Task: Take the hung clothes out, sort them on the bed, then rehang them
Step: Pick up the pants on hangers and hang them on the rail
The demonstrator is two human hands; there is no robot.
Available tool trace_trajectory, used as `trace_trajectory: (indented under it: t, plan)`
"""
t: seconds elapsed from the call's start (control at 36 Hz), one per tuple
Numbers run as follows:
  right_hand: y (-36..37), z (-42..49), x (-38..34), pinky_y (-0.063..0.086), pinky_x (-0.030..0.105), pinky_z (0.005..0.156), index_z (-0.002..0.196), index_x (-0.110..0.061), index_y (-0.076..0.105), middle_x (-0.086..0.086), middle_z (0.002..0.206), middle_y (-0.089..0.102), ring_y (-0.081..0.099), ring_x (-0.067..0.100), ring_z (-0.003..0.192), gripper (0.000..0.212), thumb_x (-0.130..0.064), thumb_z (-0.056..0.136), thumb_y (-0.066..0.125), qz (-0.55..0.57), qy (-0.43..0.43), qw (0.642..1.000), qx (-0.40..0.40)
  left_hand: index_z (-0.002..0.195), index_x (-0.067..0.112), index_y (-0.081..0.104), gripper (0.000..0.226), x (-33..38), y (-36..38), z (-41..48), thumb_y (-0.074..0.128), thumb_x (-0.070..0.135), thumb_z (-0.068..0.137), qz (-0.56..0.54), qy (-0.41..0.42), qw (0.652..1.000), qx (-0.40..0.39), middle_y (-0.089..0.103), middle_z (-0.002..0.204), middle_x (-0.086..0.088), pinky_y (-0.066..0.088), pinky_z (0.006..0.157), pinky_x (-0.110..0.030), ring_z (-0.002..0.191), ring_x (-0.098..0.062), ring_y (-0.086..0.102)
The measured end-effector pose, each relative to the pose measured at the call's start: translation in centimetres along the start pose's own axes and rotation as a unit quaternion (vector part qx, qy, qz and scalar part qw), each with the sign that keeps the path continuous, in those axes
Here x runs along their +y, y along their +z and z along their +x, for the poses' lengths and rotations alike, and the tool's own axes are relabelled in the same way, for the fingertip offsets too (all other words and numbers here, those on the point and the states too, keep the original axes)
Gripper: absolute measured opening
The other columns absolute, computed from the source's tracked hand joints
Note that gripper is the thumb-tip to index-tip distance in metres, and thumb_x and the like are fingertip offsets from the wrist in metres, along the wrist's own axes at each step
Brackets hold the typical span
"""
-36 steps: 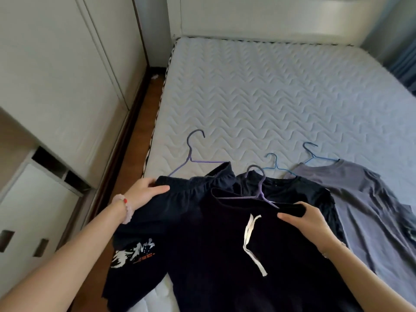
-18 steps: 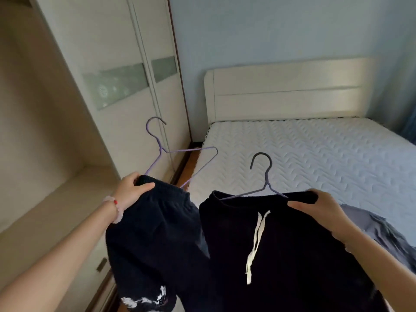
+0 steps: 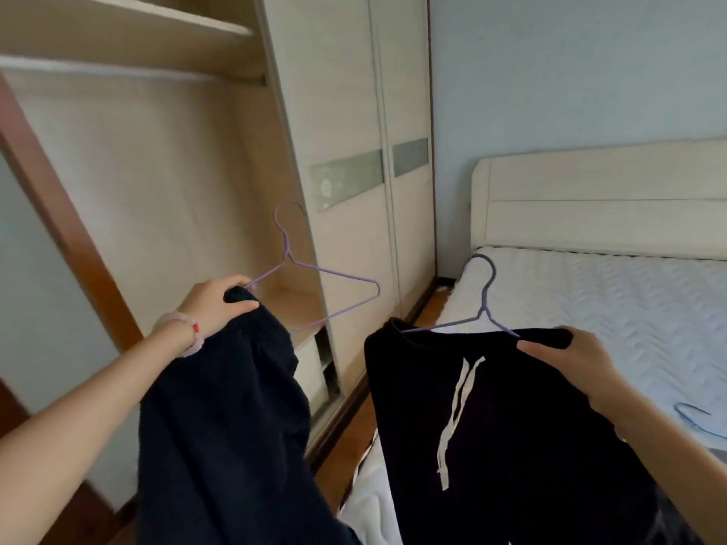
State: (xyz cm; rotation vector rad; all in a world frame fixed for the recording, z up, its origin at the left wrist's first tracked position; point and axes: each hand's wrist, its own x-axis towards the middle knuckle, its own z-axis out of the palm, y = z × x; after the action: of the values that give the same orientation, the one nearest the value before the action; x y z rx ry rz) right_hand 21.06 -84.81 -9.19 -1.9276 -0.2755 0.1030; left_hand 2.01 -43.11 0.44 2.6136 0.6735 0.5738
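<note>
The left hand point(image 3: 218, 304) grips one end of a purple hanger point(image 3: 314, 269) along with a dark garment point(image 3: 220, 418) that hangs down before the open wardrobe point(image 3: 157, 171). The right hand point(image 3: 566, 356) pinches the waistband of black pants point(image 3: 511, 426) with a white drawstring point(image 3: 458, 403), draped on a grey hanger point(image 3: 482, 308), above the near corner of the bed point(image 3: 629, 308).
</note>
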Motion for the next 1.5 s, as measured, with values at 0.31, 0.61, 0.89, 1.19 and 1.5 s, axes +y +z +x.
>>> trace_trajectory:
  t: [0.31, 0.61, 0.89, 1.19, 1.5]
  plan:
    - [11.7, 3.5, -10.5, 0.053, 0.026, 0.062, 0.093, -0.009, 0.070, 0.012, 0.082, 0.071, 0.067, 0.025, 0.074, 0.021, -0.020, 0.077, 0.076, 0.139, -0.022, 0.987, -0.079, 0.119, 0.015, 0.065, 0.032, -8.0, -9.3, -1.4, 0.066, 0.021, 0.088, 0.046, -0.070, 0.990, 0.113, 0.062, 0.129, -0.009, 0.040, 0.090, -0.030, 0.121, -0.029, 0.054]
    - [26.6, 6.4, -21.1, 0.054, 0.022, 0.054, 0.088, -0.011, 0.067, 0.006, 0.080, 0.069, 0.066, 0.018, 0.072, 0.016, -0.019, 0.077, 0.075, 0.196, -0.046, 0.974, -0.105, 0.125, 0.014, 0.062, 0.037, -17.6, -17.1, 1.2, 0.065, 0.022, 0.089, 0.047, -0.100, 0.982, 0.154, 0.062, 0.129, -0.006, 0.041, 0.099, -0.033, 0.121, -0.026, 0.054]
    - [33.3, 11.7, -27.5, 0.058, 0.022, 0.052, 0.101, -0.005, 0.066, 0.011, 0.085, 0.067, 0.068, 0.019, 0.065, 0.017, -0.011, 0.085, 0.066, 0.264, -0.025, 0.954, -0.141, 0.115, 0.013, 0.063, 0.025, -21.8, -17.8, 6.6, 0.061, 0.019, 0.091, -0.040, -0.157, 0.973, 0.163, 0.060, 0.128, -0.010, 0.041, 0.099, -0.034, 0.121, -0.027, 0.052]
    - [41.4, 22.3, -30.4, 0.054, 0.027, 0.054, 0.089, -0.002, 0.063, 0.015, 0.082, 0.066, 0.063, 0.024, 0.071, 0.004, -0.002, 0.088, 0.059, 0.219, -0.061, 0.960, -0.164, 0.080, 0.021, 0.068, 0.025, -24.4, -15.8, 15.6, 0.054, 0.003, 0.089, -0.224, -0.177, 0.945, 0.161, 0.063, 0.107, -0.003, 0.035, 0.101, -0.030, 0.111, -0.021, 0.053]
    - [48.2, 32.0, -35.1, 0.054, 0.038, 0.082, 0.102, -0.004, 0.067, 0.016, 0.092, 0.071, 0.067, 0.030, 0.083, 0.017, -0.003, 0.086, 0.060, 0.121, -0.160, 0.956, -0.214, 0.115, 0.025, 0.062, 0.023, -24.2, -12.0, 23.4, 0.053, 0.017, 0.095, -0.163, -0.128, 0.968, 0.144, 0.060, 0.119, 0.004, 0.037, 0.099, -0.026, 0.121, -0.014, 0.051]
